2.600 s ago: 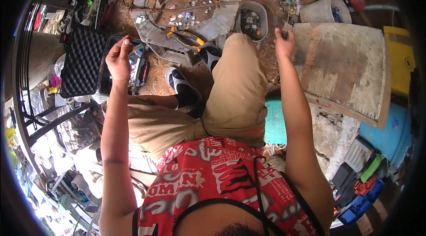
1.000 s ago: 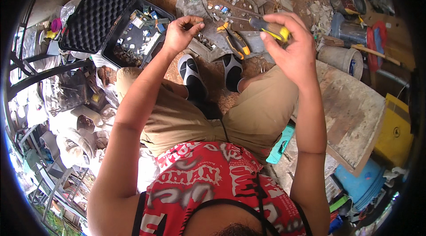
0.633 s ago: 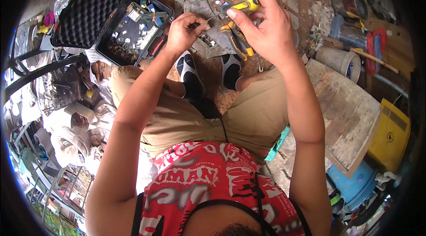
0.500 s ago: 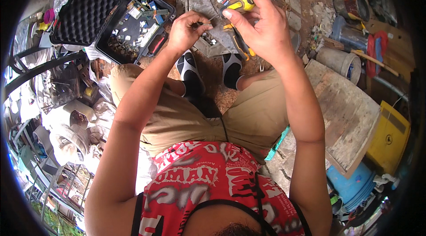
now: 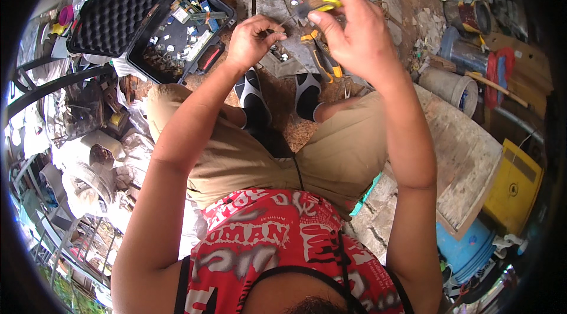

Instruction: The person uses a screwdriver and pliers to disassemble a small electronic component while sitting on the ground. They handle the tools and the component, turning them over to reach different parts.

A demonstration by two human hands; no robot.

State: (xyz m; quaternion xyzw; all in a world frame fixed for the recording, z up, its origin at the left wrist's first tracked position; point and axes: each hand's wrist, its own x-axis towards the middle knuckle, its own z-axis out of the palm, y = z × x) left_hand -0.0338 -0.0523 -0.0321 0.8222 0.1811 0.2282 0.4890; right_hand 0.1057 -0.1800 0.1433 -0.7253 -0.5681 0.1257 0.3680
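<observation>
My right hand (image 5: 361, 33) is closed around a screwdriver (image 5: 322, 2) with a yellow and dark handle. Its thin shaft points left and down, toward my left hand (image 5: 249, 43). The fingers of that hand are pinched on a small dark piece, mostly hidden, whose kind I cannot make out. The shaft's tip ends close to those fingertips; whether it touches the piece cannot be seen. Below the screwdriver, pliers (image 5: 323, 59) with yellow and black handles lie beside a grey board (image 5: 295, 48). Several small whitish bits are scattered on that board.
An open black case (image 5: 171, 33) with a foam-lined lid holds small circuit boards and chips at the far left. My feet rest just below the grey board. At right are a bucket (image 5: 452, 87), a wooden panel (image 5: 458, 154) and a yellow case (image 5: 514, 187).
My right hand has tilted and turned the screwdriver, its handle now slightly lower and blurred. My left hand keeps its pinch, shifted very slightly right.
</observation>
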